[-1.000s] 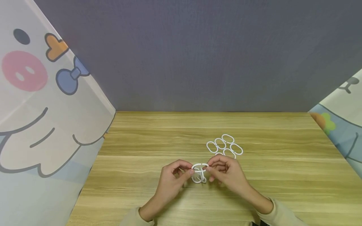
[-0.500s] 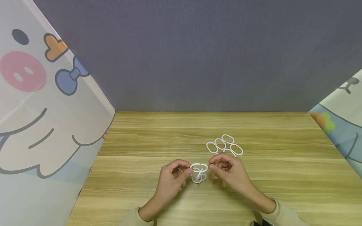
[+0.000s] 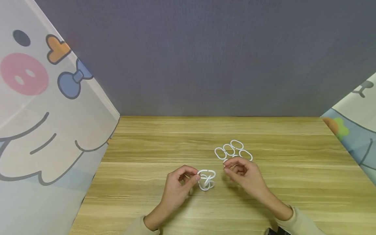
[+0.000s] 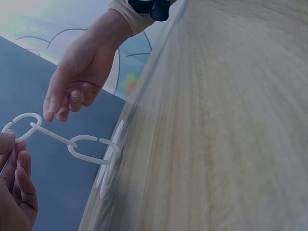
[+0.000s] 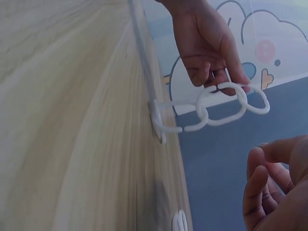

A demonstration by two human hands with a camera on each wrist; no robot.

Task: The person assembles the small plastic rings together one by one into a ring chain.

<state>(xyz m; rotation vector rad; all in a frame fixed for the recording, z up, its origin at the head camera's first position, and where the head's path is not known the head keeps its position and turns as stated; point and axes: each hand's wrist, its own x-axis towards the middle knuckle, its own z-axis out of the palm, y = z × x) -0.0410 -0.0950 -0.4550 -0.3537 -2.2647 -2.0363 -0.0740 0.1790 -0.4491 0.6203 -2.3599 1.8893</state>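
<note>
My left hand (image 3: pixel 179 184) pinches the top link of a short chain of white plastic links (image 3: pixel 210 170) between thumb and index finger. In the right wrist view the chain (image 5: pixel 226 121) hangs slanting down, each oval looped through the one above, its lowest link at the tabletop. Small gaps show in several link sides. My right hand (image 3: pixel 246 178) is apart from the chain, to its right, fingers loosely bent and nothing visible between them. It hovers at the near edge of a group of loose white links (image 3: pixel 224 150), covering some of them.
The wooden table (image 3: pixel 147 140) runs back to a grey panel (image 3: pixel 205 65). Cartoon-printed panels stand at the left (image 3: pixel 88 124) and right (image 3: pixel 361 130). Loose links (image 5: pixel 179 221) lie flat near the bottom in the right wrist view.
My right hand has let go of the chain and moved right and slightly away toward the loose links. The left hand stays in place, the chain having shifted slightly left.
</note>
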